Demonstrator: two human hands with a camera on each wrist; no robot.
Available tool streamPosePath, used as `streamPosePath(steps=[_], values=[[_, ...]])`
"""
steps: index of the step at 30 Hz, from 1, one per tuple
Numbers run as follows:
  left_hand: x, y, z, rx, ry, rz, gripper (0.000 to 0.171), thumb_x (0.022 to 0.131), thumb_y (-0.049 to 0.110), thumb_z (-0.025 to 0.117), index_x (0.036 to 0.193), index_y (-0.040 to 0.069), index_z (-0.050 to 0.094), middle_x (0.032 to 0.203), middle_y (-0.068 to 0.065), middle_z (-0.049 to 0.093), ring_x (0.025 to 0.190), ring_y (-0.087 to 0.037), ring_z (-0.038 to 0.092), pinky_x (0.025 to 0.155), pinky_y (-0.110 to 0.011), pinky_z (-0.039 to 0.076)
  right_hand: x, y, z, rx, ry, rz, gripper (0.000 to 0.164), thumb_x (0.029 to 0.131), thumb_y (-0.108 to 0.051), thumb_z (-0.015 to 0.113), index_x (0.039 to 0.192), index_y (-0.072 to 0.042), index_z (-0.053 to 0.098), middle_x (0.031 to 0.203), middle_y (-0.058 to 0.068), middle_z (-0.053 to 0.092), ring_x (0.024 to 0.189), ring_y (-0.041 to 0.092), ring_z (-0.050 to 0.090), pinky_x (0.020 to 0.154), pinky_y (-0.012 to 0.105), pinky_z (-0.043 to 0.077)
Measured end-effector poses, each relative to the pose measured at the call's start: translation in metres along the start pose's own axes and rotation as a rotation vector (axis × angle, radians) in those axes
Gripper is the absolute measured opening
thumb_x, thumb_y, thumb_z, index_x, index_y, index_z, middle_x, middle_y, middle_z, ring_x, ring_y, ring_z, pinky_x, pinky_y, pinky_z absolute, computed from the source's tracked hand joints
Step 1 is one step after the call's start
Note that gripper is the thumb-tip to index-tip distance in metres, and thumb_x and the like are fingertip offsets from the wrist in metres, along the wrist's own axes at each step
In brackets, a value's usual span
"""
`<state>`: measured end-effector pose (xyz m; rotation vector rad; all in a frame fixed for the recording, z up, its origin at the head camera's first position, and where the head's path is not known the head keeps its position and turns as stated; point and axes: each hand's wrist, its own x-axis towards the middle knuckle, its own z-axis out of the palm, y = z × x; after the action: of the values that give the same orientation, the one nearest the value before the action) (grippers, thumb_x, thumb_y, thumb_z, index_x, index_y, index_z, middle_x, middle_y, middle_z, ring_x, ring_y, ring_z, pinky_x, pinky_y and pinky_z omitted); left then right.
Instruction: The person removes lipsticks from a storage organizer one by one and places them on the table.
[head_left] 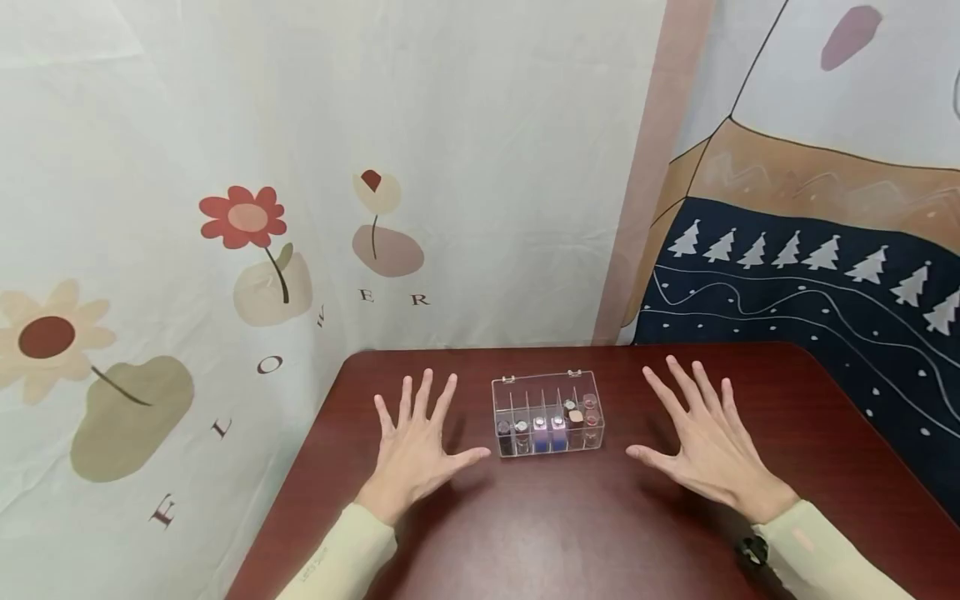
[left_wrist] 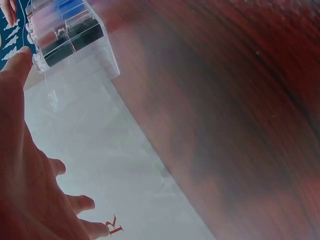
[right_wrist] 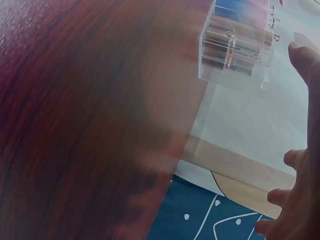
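Observation:
A clear plastic divided box (head_left: pixel 547 414) stands on the dark red table between the two hands. Its slots hold several small bottles, among them purple-and-blue ones (head_left: pixel 550 437) in the middle, dark and clear ones at the left, and reddish round-topped ones (head_left: pixel 591 417) at the right. To the box's left, the left hand (head_left: pixel 412 454) is spread with straight fingers, its thumb pointing toward the box without holding it. On the other side the right hand (head_left: pixel 708 446) is likewise spread and holds nothing. Each wrist view shows one end of the box (left_wrist: pixel 72 42) beyond the thumb.
The wooden table (head_left: pixel 555 533) reaches back to a pale curtain (head_left: pixel 487 167) printed with flowers and letters. A dark blue cloth with white trees (head_left: pixel 787 283) hangs at the right. A dark round object (head_left: pixel 752 550) sits at the right wrist.

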<state>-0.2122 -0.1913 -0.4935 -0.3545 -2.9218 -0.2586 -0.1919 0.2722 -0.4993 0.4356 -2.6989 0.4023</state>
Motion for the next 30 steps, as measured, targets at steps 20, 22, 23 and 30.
streamPosePath(steps=[20,22,23,30], values=[[0.012,0.016,0.007,-0.083,0.042,0.097,0.128,0.090,0.093,0.075,0.189,0.037,0.015,0.195,-0.013,0.025,0.176,-0.049,0.035,0.141,-0.083,0.016,0.012,-0.013,0.004,0.045,0.029,-0.061,0.097,0.100,-0.055,0.088,0.180,-0.020,0.045,0.181,0.019,0.046,0.152,0.050,0.055,0.102,0.074,0.064],[0.016,0.019,0.008,-0.089,0.043,0.109,0.127,0.090,0.091,0.077,0.188,0.037,0.017,0.194,-0.012,0.028,0.174,-0.048,0.039,0.142,-0.081,0.019,0.015,-0.014,0.003,0.053,0.031,-0.066,0.094,0.100,-0.053,0.088,0.178,-0.019,0.047,0.179,0.018,0.049,0.150,0.049,0.056,0.101,0.072,0.065],[0.017,0.021,0.009,-0.093,0.043,0.114,0.127,0.090,0.090,0.077,0.188,0.036,0.018,0.193,-0.012,0.030,0.174,-0.047,0.041,0.142,-0.080,0.021,0.016,-0.015,0.003,0.055,0.029,-0.068,0.093,0.101,-0.052,0.088,0.177,-0.018,0.049,0.179,0.018,0.049,0.150,0.048,0.056,0.100,0.071,0.066],[0.026,0.032,0.013,-0.137,0.024,0.151,0.123,0.093,0.081,0.084,0.188,0.031,0.023,0.188,-0.014,0.040,0.167,-0.046,0.050,0.141,-0.072,0.032,0.025,-0.022,0.004,0.088,-0.013,-0.060,0.082,0.104,-0.048,0.085,0.173,-0.018,0.054,0.176,0.016,0.052,0.150,0.044,0.057,0.090,0.065,0.070]])
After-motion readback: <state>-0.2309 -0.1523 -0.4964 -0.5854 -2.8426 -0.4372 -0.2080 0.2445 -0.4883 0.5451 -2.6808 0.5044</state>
